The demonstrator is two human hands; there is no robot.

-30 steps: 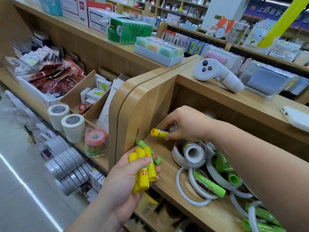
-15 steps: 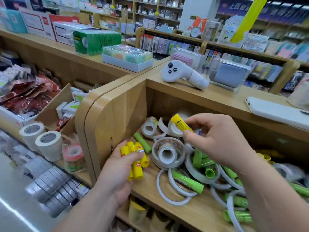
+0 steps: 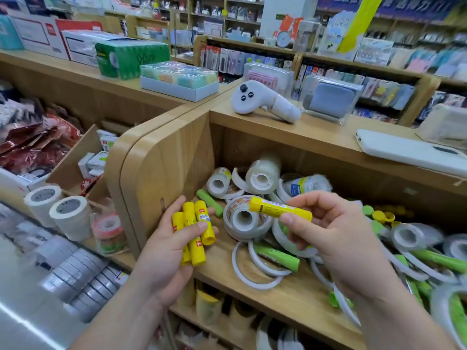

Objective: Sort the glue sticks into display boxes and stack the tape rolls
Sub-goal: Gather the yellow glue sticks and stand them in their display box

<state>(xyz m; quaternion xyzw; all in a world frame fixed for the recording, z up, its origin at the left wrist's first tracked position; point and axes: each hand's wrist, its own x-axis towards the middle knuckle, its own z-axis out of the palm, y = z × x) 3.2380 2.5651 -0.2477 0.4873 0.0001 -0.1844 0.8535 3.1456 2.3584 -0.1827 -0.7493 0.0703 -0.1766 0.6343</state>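
The right hand (image 3: pixel 336 238) comes off the shelf (image 3: pixel 278 294). The yellow glue stick (image 3: pixel 278 209) it was pinching against the boards by the wooden divider (image 3: pixel 171 168) a second ago is up in the air. Half a second back the stick tilted steeply. Now the fingers (image 3: pixel 300 200) have it almost level and lower, over the big tape roll (image 3: pixel 242 218), pointing toward the left hand (image 3: pixel 166 251).
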